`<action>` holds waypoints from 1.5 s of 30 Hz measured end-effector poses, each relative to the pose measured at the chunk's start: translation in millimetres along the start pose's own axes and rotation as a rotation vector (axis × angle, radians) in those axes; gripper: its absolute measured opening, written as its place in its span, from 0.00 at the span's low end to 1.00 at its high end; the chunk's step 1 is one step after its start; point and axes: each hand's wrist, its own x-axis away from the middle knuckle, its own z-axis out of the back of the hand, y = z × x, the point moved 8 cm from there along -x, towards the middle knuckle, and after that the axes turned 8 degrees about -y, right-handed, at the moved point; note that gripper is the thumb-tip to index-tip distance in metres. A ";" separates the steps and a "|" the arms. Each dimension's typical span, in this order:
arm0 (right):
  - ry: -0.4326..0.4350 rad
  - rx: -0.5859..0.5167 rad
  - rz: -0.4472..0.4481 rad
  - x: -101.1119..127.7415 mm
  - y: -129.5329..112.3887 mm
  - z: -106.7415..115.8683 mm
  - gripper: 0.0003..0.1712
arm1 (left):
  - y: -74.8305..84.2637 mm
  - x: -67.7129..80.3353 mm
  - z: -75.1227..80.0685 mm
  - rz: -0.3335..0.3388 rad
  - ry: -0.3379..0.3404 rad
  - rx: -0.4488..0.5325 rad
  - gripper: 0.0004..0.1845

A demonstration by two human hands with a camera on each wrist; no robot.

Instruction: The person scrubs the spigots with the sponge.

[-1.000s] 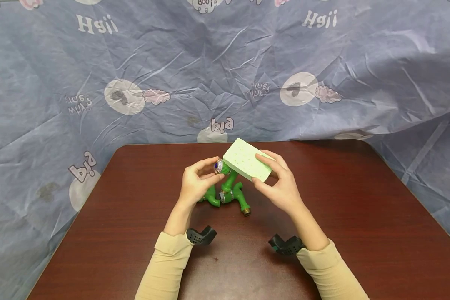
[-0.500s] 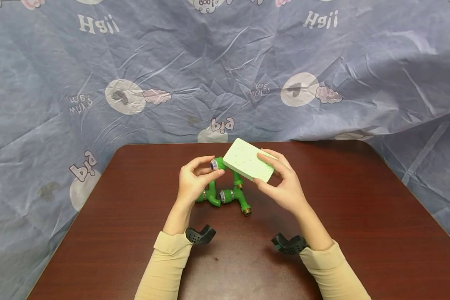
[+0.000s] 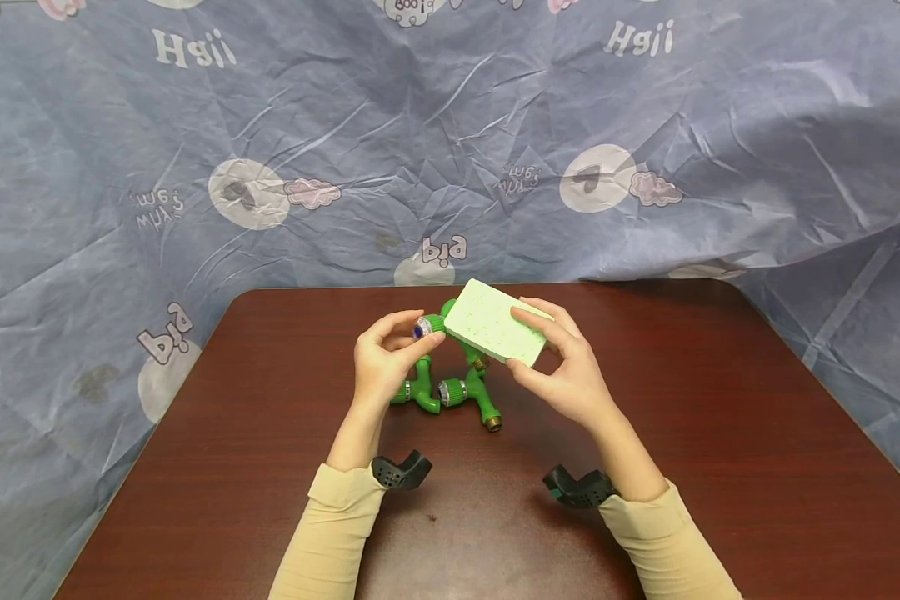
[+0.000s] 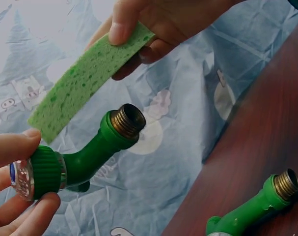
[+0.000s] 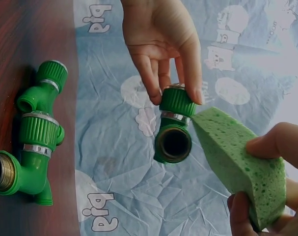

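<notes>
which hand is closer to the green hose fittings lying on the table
Left. The left hand hovers right beside the green plastic hose fittings; the right hand, holding the green sponge, is farther off.

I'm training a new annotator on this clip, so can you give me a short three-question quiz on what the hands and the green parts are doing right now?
1. True or false: the left hand pinches the ribbed collar end of a bent green plastic hose fitting.
2. What does the right hand hold? A) a pale green rectangular sponge B) a metal wrench C) nothing
3. Fill in: the other green plastic fittings lie on the dark red-brown wooden ____.

Key:
1. True; the fitting is off the table, its brass threaded end free.
2. A, the pale green rectangular sponge, gripped at one end.
3. table.
</notes>
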 end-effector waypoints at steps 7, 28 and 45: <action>-0.003 0.111 -0.004 2.5 27.5 -4.3 0.33 | 1.6 2.7 4.1 -0.043 0.117 -0.112 0.19; 0.021 0.127 0.085 2.0 0.6 -6.3 0.32 | -0.5 4.9 3.1 -0.041 0.165 -0.042 0.18; 0.103 0.128 0.063 5.4 22.0 -3.2 0.34 | 10.1 5.8 -4.9 -0.058 0.116 0.071 0.14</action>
